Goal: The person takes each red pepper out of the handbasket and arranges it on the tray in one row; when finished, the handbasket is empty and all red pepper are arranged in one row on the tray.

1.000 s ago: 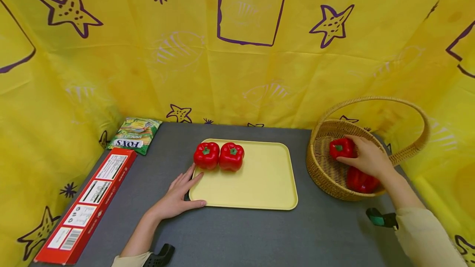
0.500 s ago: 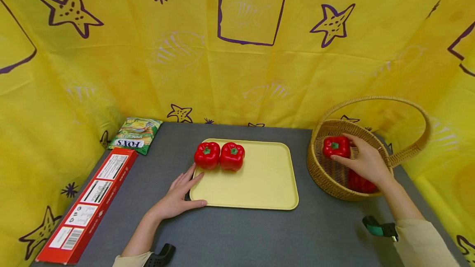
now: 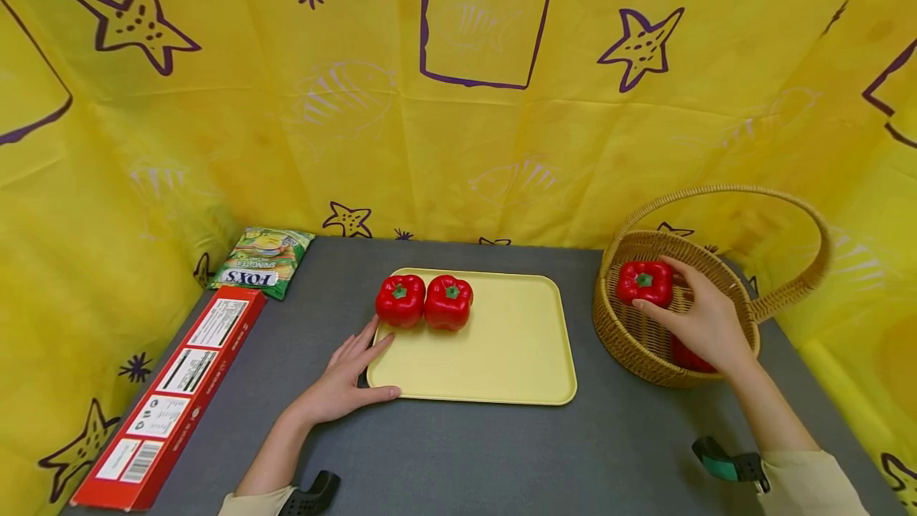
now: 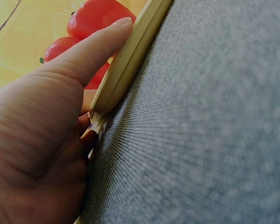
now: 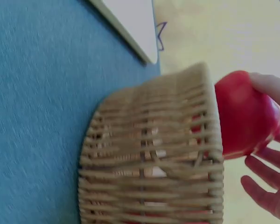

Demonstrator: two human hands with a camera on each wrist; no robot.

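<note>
Head view: dark grey table, yellow cloth closing it in on the far, left and right sides, purple starfish and pale fish printed on it. Far left, green Fox's packet; red box with white labels runs from it toward the near left. Centre: pale yellow tray, two red peppers side by side on its far-left part, left pepper and right pepper, green stems showing. Right: wicker basket, tall arched handle, one lower pepper in its near-right part, mostly behind the hand.

Left hand is spread and grasps nothing; fingers touch the tray's left edge, thumb at its near edge. Right hand is over the basket, thumb and fingers pinching the held pepper, stem showing.

Left wrist view: table weave visible, blurred toward the right. Thumb extended along the tray rim, peppers behind it. Other fingers mostly hidden.

Right wrist view: held pepper sits at the basket rim, partly above it, thumb and fingers around it. Red shows low through the weave. Tray corner beyond, apart from the basket.
</note>
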